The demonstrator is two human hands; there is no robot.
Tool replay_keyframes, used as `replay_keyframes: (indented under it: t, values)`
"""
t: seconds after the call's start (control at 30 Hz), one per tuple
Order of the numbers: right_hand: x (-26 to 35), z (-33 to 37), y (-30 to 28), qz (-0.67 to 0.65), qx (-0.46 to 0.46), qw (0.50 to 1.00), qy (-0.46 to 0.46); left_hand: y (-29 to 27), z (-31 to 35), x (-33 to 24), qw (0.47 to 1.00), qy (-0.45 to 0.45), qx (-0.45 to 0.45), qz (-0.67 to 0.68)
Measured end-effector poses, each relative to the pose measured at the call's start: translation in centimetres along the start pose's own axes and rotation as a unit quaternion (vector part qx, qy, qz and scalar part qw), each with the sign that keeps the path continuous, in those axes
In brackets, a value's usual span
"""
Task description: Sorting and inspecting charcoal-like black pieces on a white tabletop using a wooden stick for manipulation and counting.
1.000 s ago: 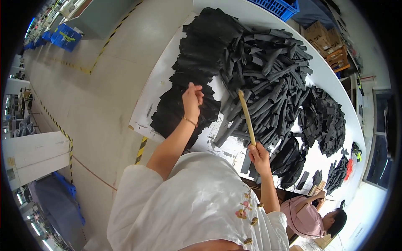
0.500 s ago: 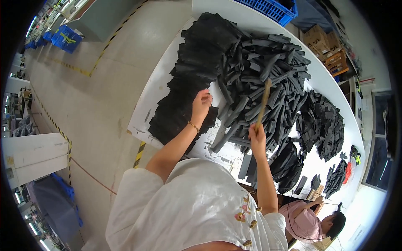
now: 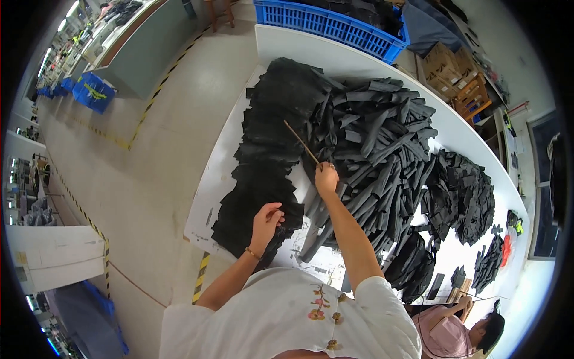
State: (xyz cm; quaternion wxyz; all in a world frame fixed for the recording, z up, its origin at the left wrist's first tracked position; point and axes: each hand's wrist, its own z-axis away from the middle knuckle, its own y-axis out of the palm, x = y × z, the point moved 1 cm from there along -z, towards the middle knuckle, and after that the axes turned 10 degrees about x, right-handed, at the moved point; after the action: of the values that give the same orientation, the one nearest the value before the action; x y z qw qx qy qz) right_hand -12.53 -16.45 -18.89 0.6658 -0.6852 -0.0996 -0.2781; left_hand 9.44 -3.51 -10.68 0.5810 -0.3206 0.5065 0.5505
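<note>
My right hand (image 3: 326, 179) is closed around the end of a thin wooden stick (image 3: 302, 142), its far tip over the row of overlapped black strips. That row (image 3: 263, 176) of flat, fabric-like or leather-like strips runs along the left part of the white table (image 3: 206, 197). Loosely bent, my left hand (image 3: 268, 221) hovers at or just above the row's near end, fingers apart and nothing seen in them. Beside its fingertips one strip (image 3: 292, 216) sticks out to the right. Right of the row lies a heap of loose dark grey, curled strips (image 3: 382, 137).
Further right on the table are a pile of small black pieces (image 3: 460, 191) and a black bag-like bundle (image 3: 412, 263). Behind the far edge stands a blue crate (image 3: 335, 27). A person in pink (image 3: 448, 332) sits at lower right. Cartons (image 3: 445, 69) stand at the far right.
My right hand has swung left with the stick, from over the loose heap to the overlapped row. My left hand sits lower in view, at the row's near end. The whole view has tilted.
</note>
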Motion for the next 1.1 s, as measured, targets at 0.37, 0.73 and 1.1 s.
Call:
replay_keyframes:
  t: [0.37,0.73,1.1]
  values:
    - [5.6,11.5,-13.7,-0.482,0.344,0.795,0.130,4.9,-6.7,-9.0,0.879,0.226,0.323,-0.268]
    - [4.8,13.8,-17.8,-0.503,0.016,0.859,0.096,7.4,-0.9,-2.9,0.937,0.066,0.302,-0.163]
    - [9.8,10.5,-22.4,-0.501,-0.168,0.848,0.044,6.2,4.5,-4.8,0.966,0.012,0.257,-0.025]
